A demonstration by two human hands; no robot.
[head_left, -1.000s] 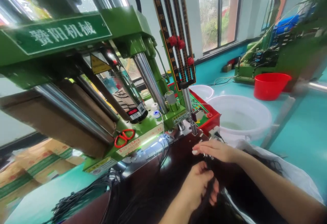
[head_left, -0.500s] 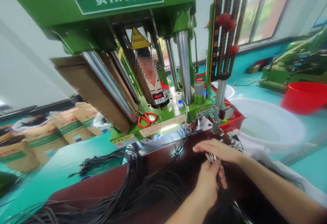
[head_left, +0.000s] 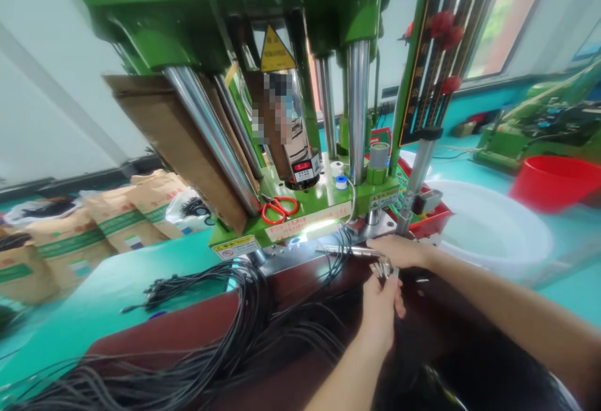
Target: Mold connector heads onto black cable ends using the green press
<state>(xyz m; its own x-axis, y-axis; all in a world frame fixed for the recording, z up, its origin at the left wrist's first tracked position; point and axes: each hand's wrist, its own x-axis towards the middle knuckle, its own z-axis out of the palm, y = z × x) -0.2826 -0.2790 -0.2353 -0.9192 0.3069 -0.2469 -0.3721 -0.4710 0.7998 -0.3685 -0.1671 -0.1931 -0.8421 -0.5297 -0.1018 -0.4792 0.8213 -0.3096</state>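
My left hand [head_left: 382,304] is closed around a bunch of black cables, and their flat metal connectors [head_left: 385,268] stick up above the fist. Just behind them, my right hand [head_left: 399,251] is closed on the near end of a slim silver metal tool [head_left: 350,250], which points left toward the press bed; its exact kind is unclear. The fingertips of that hand are partly hidden. Thin black cables [head_left: 335,264] hang from the press bed beside the tool's tip. A large bundle of black cables [head_left: 244,317] spreads across the dark red tabletop [head_left: 188,323].
A green press [head_left: 300,211] stands ahead, with red-handled scissors [head_left: 280,209] and a white-and-blue tape roll [head_left: 341,182] on its base. Brown paper bags [head_left: 103,223] line the left. White tub [head_left: 498,223] and red tub [head_left: 554,182] stand right. A person is beyond the press.
My right hand has moved back from above the connectors toward the press, and the slim metal tool now shows at its fingers. My left hand still grips the cables. The view has shifted slightly.
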